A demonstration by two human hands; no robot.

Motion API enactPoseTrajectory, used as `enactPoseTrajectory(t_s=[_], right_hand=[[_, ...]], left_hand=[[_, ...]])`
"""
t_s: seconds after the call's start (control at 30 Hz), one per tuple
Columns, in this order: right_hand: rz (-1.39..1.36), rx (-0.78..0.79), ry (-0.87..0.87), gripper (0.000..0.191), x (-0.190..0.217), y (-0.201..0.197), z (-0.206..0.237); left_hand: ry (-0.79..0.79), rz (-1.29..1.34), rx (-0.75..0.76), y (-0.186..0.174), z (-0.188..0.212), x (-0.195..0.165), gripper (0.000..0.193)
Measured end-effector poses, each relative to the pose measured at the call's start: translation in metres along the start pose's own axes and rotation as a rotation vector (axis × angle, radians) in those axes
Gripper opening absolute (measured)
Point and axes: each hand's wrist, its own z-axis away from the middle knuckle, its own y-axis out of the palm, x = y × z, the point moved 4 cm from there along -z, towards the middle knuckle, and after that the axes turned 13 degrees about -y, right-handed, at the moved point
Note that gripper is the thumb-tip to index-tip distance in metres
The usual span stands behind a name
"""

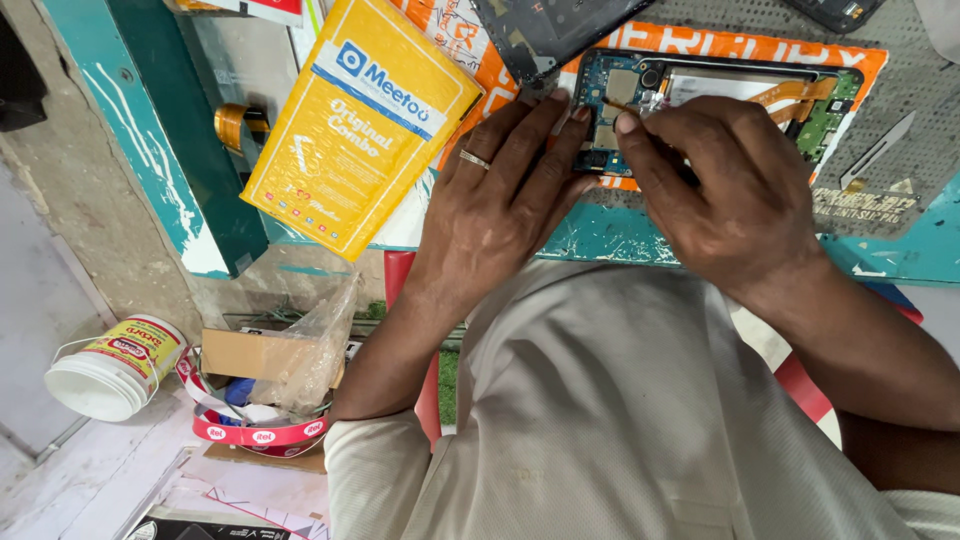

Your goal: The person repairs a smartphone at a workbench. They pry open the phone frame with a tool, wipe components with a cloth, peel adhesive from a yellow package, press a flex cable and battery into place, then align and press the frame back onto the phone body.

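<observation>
- Clearly the opened phone (720,100) lies flat on the worktop (600,235), just beyond both hands, its back cover off and the blue circuit board and ribbon cables bare.
- Left hand (505,185) rests spread and flat, fingertips pressing the phone's near end to steady it; it grips nothing.
- Right hand (725,185) is closed in a pinch on a thin tool (622,106), whose tip touches the board just ahead of its fingers.
- Judging by its look, the phone is light, stiff and fragile: best held by its outer frame edges, never by the board or orange flex cables.
- Left of the left hand lies a yellow packet (360,125); right of the right hand, a metal blade (880,150).
</observation>
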Motion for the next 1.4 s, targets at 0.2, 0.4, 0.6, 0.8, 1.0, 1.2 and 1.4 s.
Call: enactPoseTrajectory(t_s=[0.2, 0.4, 0.6, 0.8, 1.0, 1.2, 1.4], right_hand=[[0.003, 0.048, 0.015, 0.017, -0.002, -0.001, -0.006], [-0.002, 0.093, 0.001, 0.018, -0.003, -0.001, -0.008], [0.015, 0.127, -0.030, 0.023, -0.005, 0.000, -0.009], [0.012, 0.141, -0.040, 0.020, -0.005, 0.001, -0.009], [0.124, 0.169, -0.092, 0.022, -0.007, 0.004, -0.010], [0.101, 0.172, -0.103, 0.029, -0.011, 0.009, -0.013], [0.058, 0.215, -0.148, 0.030, -0.016, 0.006, -0.017]], left_hand=[[0.006, 0.014, 0.012, 0.000, -0.002, 0.002, 0.048], [0.020, -0.009, 0.003, 0.000, -0.002, 0.005, 0.049], [0.022, -0.005, -0.001, 0.000, -0.002, 0.006, 0.049], [0.033, -0.011, -0.010, 0.001, -0.002, 0.009, 0.049], [0.032, -0.016, -0.017, 0.003, 0.000, 0.011, 0.049], [0.033, -0.018, -0.012, 0.004, 0.001, 0.012, 0.050], [0.044, -0.027, -0.020, 0.002, 0.003, 0.013, 0.049]])
